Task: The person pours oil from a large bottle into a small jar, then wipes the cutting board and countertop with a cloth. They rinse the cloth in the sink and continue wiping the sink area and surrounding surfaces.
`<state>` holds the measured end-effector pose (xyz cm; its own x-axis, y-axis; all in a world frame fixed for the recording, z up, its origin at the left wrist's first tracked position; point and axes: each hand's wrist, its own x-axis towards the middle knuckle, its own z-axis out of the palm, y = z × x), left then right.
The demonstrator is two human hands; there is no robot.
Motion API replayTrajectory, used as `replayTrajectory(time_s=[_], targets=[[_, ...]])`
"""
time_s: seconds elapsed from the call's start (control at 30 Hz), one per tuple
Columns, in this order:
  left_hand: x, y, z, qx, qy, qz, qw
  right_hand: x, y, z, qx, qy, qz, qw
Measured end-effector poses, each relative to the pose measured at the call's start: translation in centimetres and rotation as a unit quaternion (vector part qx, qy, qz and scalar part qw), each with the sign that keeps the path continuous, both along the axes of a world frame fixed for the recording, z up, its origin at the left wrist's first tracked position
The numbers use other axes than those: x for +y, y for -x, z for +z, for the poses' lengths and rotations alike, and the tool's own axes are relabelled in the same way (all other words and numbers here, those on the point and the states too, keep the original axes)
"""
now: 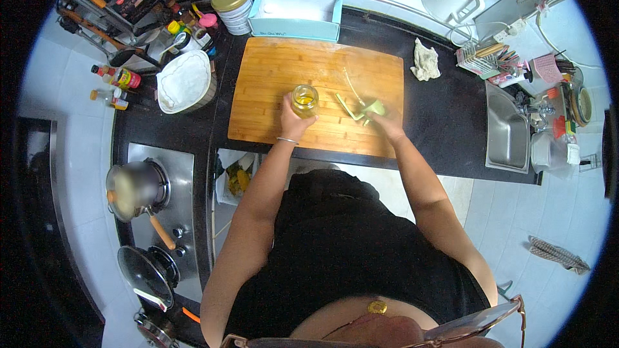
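Observation:
My left hand (298,122) is wrapped round an open glass jar (305,99) with yellowish liquid in it. The jar is over the middle of the wooden cutting board (258,90). To its right, my right hand (385,124) grips a pale green thing (373,110), smeared by motion, so its kind cannot be made out. A thin pale green strip (347,107), bent at an angle, shows just left of that hand. Above it, a slender pale strand (351,84) runs across the board.
Behind the board stand a light blue box (295,29) and a gold-lidded tin (233,9). A crumpled cloth (425,60) lies to the right, before the sink (507,135). On the left are a paper-lined basket (187,84) and a stove with a pot (137,187) and a pan (143,276).

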<state>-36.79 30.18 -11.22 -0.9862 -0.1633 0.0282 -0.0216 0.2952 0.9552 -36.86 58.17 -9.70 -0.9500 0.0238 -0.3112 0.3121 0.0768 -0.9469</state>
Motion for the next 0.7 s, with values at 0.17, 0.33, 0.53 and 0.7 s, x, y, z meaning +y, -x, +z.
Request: replayTrajectory(time_s=[0.17,0.33,0.53,0.7], targets=[[-0.4,0.2,-1.5,0.0,-0.009,0.012,1.0,0.4,0.7,-4.1,0.009,-0.084,0.033,0.996],[-0.1,0.6,-1.7,-0.015,0.018,-0.007,1.0,1.1,0.8,-6.2,0.032,-0.104,0.008,0.994],[0.0,-0.7,-0.4,0.004,0.094,0.016,0.995,-0.2,-0.4,-3.0,0.059,-0.19,-0.03,0.98],[-0.7,-4.3,-1.4,0.041,0.106,0.015,0.993,1.2,-4.5,1.6,0.033,-0.131,-0.146,0.98]])
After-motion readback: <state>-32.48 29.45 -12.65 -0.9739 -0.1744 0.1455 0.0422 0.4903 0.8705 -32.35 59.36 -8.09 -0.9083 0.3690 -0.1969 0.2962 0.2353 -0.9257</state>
